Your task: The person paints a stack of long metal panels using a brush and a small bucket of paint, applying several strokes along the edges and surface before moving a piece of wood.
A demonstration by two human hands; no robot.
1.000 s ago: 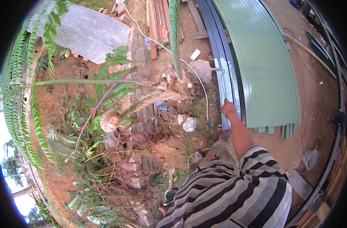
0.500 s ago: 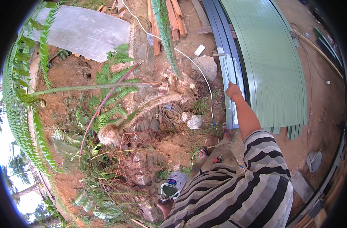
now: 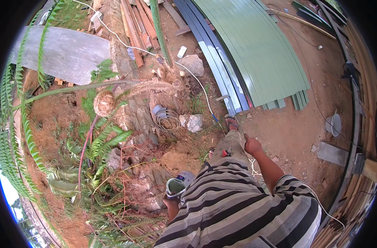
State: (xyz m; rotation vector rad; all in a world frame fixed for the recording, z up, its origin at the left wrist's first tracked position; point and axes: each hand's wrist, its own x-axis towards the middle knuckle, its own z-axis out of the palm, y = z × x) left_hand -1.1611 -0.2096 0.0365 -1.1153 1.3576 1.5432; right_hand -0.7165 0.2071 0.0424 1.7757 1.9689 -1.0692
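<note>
My right hand (image 3: 252, 145) is closed round the handle of a paint roller. Its thin frame runs up to a small roller head (image 3: 222, 98), at the near end of a long dark strip (image 3: 194, 25) coated pale blue-white on its near part. Down by my left side, my left hand (image 3: 171, 203) grips a white paint bucket (image 3: 188, 177), with light paint coating its inside and its mouth tilted toward the left. The fingers of that hand are partly hidden by the bucket and my shirt.
Green sheets (image 3: 254, 53) lie stacked right of the strips. A white hose (image 3: 196, 74) crosses the ground near a rock (image 3: 191, 65) and a coil of wire (image 3: 167, 121). Fern fronds (image 3: 101, 144) and loose stones fill the left. Timber (image 3: 134, 31) lies ahead; a round grey lid-like thing (image 3: 333, 125) stands right.
My right hand has drawn the roller back toward me, from farther up the strip to its near end. The view has shifted to the right. The bucket stays in my left hand.
</note>
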